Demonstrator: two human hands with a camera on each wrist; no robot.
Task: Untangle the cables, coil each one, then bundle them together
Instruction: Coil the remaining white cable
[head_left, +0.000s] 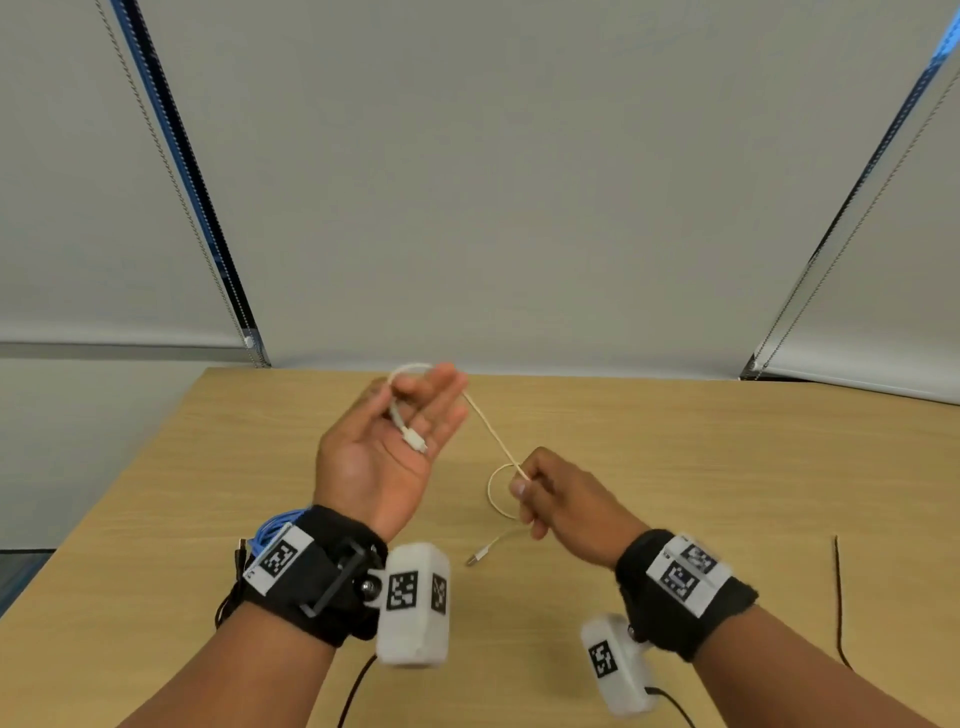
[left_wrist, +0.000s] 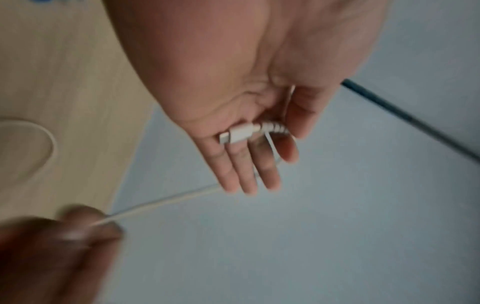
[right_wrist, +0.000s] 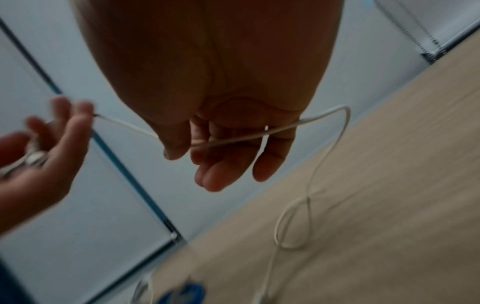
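Left hand (head_left: 387, 447), palm up with fingers almost straight, carries the white cable (head_left: 491, 431) looped over them; right hand (head_left: 558, 493) pinches it above the wooden table (head_left: 727, 467). Blue cable (head_left: 275, 527) lies behind the left wristband (head_left: 306, 571). Wristband markers show no readable writing.

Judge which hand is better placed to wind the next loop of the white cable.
Right, probably. The right hand pinches the white cable along its free run, with slack looping below. The left hand lies palm up, the connector across its fingers, serving as the form.
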